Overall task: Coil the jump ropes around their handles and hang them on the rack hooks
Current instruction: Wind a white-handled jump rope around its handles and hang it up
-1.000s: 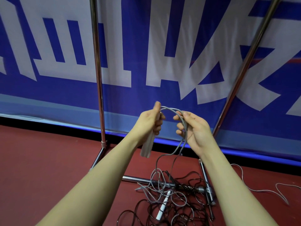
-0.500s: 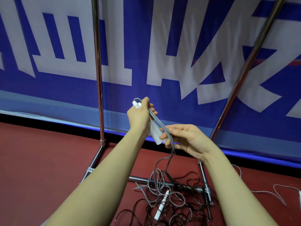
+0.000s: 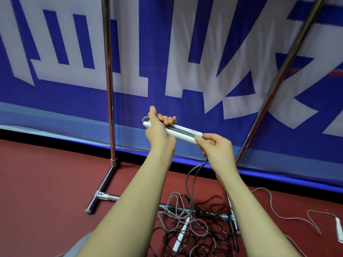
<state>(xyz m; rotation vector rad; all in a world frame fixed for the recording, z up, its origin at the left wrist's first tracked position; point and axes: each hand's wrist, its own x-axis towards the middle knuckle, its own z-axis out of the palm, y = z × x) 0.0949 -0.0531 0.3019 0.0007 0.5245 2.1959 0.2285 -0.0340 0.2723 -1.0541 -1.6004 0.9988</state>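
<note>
head view: white handles (image 3: 182, 134) between both hands, rope (image 3: 191, 179) dangling below

White handles (image 3: 182, 133) paired, held level; grey rope (image 3: 192, 179) trailing to floor tangle (image 3: 193, 230)

rack (image 3: 108, 75): both uprights run off the top edge, so the top bar and hooks are out of sight.
white handles (image 3: 182, 134): the left hand (image 3: 158, 131) covers their near ends.
gray cord (image 3: 193, 175): its upper part is hidden behind the right hand (image 3: 216, 148).
rope pile (image 3: 193, 227): too tangled to count.
loose handle (image 3: 340, 229): cut off at the right edge.
banner (image 3: 185, 52): lettering cropped.
</note>
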